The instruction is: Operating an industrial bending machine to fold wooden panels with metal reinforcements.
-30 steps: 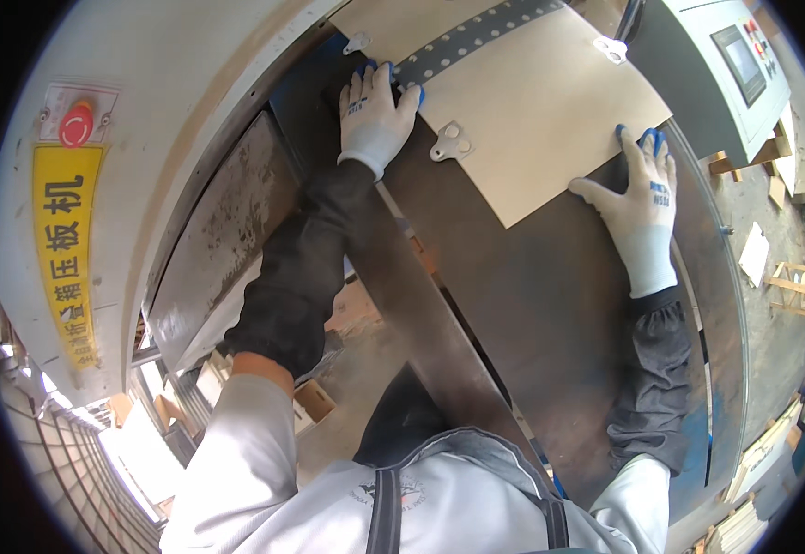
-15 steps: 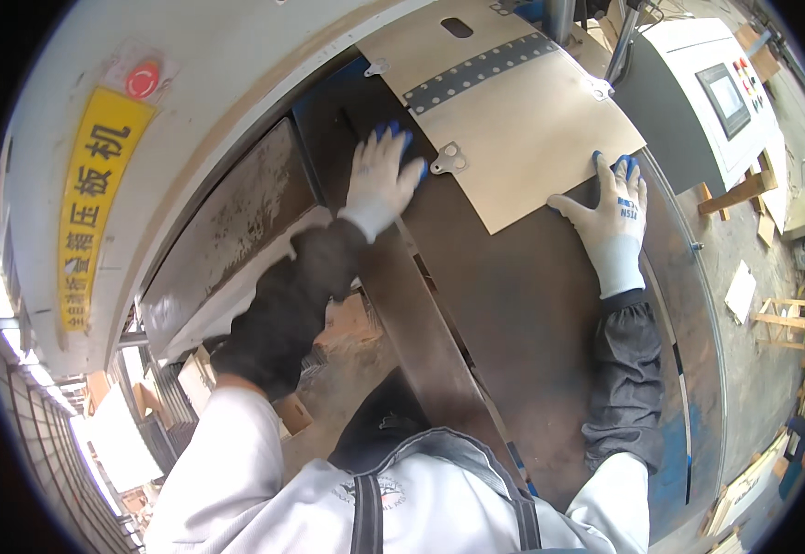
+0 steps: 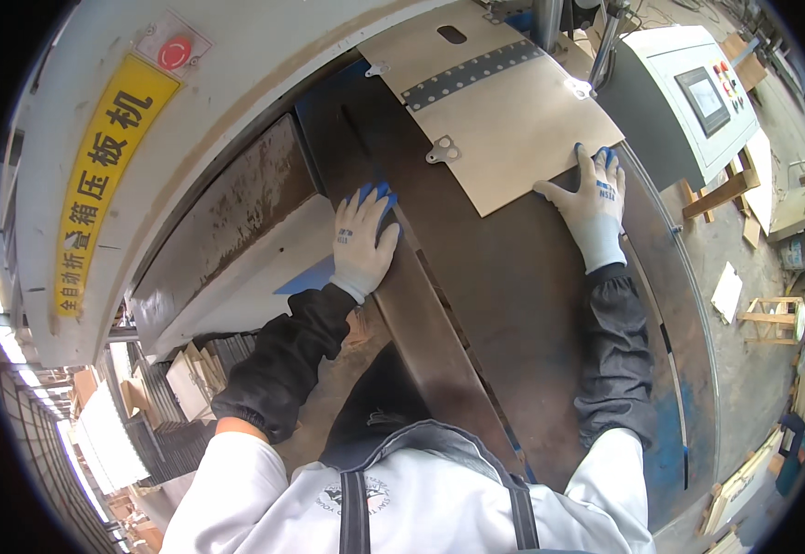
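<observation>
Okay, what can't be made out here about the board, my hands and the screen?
Head view, all:
Board: far left end lost at the white machine and the picture's upper edge.
Left palm: hidden by the back of the left hand.
Right palm: hidden by the back of the right hand.
Screen: contents too small.

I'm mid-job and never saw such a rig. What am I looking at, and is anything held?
No robot here: the left hand and right hand are a person's, gloved, seen from a camera worn on the head, looking down. Its wide lens bends straight edges. On the dark metal table lies a pale panel with a dotted strip and small metal tabs at its edges. The right hand spreads at the panel's near edge; the left is open at the table's left side, clear of the panel. Neither has a closed grip on anything.
</observation>
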A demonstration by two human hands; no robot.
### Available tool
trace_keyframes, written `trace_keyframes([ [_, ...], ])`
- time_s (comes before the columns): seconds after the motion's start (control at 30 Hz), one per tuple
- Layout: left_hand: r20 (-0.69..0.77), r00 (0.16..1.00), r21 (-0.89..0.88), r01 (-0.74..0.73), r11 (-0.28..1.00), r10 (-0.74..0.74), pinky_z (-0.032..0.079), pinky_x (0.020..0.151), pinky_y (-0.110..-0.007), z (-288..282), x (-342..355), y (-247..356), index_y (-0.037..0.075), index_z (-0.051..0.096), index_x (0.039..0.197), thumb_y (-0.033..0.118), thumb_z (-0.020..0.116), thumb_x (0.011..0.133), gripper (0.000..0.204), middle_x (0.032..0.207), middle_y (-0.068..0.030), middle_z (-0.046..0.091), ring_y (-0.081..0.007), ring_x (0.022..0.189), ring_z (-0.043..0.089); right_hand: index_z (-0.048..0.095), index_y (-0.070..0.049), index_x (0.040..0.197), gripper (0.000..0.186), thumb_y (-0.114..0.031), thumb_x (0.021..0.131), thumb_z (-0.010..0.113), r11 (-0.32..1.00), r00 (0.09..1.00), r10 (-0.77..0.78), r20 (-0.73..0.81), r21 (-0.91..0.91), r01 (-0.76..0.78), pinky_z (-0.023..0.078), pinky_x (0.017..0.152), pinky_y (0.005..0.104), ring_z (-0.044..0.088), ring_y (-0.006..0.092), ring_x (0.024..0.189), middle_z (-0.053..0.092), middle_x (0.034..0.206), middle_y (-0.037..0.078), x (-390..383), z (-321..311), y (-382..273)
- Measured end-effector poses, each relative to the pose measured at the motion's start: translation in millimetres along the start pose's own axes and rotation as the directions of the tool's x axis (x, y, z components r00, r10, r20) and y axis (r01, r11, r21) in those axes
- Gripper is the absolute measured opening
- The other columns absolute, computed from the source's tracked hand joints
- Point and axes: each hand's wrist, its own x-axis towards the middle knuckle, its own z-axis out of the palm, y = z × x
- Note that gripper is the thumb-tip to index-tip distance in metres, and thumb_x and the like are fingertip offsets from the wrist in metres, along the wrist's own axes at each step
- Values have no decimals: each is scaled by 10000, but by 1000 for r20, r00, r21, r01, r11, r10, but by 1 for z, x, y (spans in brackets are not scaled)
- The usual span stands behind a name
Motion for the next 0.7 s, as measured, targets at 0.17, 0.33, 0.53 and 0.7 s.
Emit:
trace_keyframes([
  [0.17,-14,1000,2,-11,1000,11,264,1262,-560,1,0,-1,68,631,1396,258,651,965,471,1557,-126,557,-402,1487,423,453,-29,1578,1045,-733,850,710,1000,1000,7,8,-1,-7,153,1314,488,271,428,1584,385,1628,335,1,-1,0],
  [0.33,-31,999,8,-23,1000,24,270,1259,-560,1,0,-2,70,636,1391,255,656,963,467,1546,-124,568,-398,1484,430,456,-33,1575,1050,-742,844,708,1000,1000,15,9,-17,-15,150,1313,483,271,424,1586,373,1636,332,3,1,0],
  [0.53,-29,1000,-26,-10,1000,10,274,1255,-565,-1,1,0,72,643,1379,244,667,952,461,1539,-118,577,-397,1482,434,467,-48,1574,1030,-725,841,723,1000,1000,10,-22,-20,-11,156,1311,480,270,425,1586,395,1626,330,2,4,-1],
  [0.7,-42,999,-32,-3,999,2,280,1250,-573,0,0,1,74,651,1362,236,676,945,448,1534,-124,579,-398,1482,435,474,-42,1569,1024,-714,841,730,1000,1000,-3,-26,-13,3,153,1313,480,267,425,1586,400,1620,334,0,1,-2],
])
